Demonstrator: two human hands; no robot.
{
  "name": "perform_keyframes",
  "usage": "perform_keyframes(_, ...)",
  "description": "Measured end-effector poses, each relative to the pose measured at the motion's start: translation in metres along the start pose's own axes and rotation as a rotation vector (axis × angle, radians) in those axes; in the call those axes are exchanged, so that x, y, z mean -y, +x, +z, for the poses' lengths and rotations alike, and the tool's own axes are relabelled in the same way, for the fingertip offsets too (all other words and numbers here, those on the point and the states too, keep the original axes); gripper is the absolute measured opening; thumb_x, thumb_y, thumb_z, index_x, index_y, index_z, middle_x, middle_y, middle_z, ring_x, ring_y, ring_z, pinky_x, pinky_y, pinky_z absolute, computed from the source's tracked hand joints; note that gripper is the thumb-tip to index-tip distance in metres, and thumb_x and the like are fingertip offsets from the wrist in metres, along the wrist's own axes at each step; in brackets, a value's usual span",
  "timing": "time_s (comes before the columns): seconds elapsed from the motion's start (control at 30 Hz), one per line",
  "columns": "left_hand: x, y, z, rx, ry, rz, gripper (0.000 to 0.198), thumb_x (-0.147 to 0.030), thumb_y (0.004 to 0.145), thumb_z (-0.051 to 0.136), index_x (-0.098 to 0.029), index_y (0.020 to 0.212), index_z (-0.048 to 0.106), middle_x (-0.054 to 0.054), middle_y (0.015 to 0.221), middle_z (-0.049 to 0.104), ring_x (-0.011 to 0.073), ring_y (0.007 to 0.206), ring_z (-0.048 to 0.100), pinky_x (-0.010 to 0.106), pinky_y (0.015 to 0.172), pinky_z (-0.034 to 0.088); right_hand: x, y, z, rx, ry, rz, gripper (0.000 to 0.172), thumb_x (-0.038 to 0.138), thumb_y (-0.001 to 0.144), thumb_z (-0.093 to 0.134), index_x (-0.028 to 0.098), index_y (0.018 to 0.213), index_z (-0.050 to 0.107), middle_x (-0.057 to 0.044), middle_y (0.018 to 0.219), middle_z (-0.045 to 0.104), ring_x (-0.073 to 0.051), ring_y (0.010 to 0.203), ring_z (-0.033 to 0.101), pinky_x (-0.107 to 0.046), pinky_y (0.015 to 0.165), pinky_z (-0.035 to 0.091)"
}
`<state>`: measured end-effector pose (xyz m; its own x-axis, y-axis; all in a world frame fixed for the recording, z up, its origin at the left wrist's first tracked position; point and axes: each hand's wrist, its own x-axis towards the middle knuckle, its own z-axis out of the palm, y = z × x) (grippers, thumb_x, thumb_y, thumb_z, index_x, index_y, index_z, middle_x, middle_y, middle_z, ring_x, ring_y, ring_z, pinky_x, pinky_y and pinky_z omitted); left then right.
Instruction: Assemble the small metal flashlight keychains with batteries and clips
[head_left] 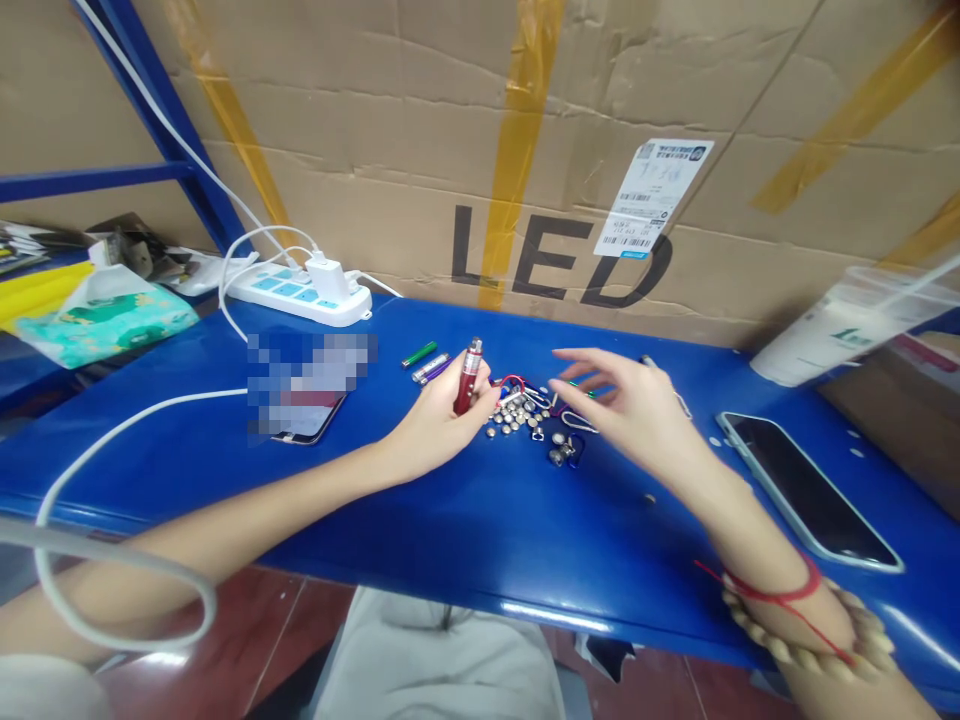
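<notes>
My left hand [439, 415] is closed around a small red flashlight [468, 377], held upright over the blue table [450, 520]. Just to its right lies a heap of button batteries [517, 412] mixed with small clips and carabiners [571, 421]. My right hand [626, 400] hovers above that heap with its fingers spread and stretched toward the left, and nothing shows in them. A green pen light [418, 354] and a purple one [431, 368] lie behind the left hand.
A phone [806, 490] lies face up at the right. Another phone [307, 412], on a white cable [112, 450], lies at the left. A white power strip [300, 293] sits at the back left, a plastic cup [832, 335] at the back right. A cardboard box marked LED [555, 255] walls the rear.
</notes>
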<state>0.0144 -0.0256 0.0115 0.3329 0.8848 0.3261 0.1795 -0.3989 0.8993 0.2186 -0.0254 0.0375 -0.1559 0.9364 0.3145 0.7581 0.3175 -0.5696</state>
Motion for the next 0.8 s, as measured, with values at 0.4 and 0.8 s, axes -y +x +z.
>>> perform_keyframes(0.4,0.000,0.000,-0.001,-0.044,0.012,0.003,0.023,-0.019,0.085,0.046,-0.021,0.071,0.028,-0.007,0.062,0.031,0.0079,0.055,0.038,0.022,0.055,0.032,-0.032,-0.022,-0.067,0.715,-0.175,0.477,0.048,0.037,0.052,0.077,0.020,0.094,0.063,-0.007,0.086,0.069,-0.019,0.051,0.065,-0.027,0.039,0.052)
perform_keyframes(0.8,0.005,0.004,-0.001,-0.028,0.020,0.020,0.023,-0.022,0.087,0.046,-0.020,0.071,0.030,-0.006,0.063,0.036,0.0084,0.056,0.039,0.023,0.056,0.032,-0.049,-0.080,-0.062,0.617,-0.110,0.366,0.007,0.022,0.068,0.060,0.021,0.068,0.067,-0.002,0.052,0.065,-0.017,0.042,0.062,-0.020,0.030,0.046)
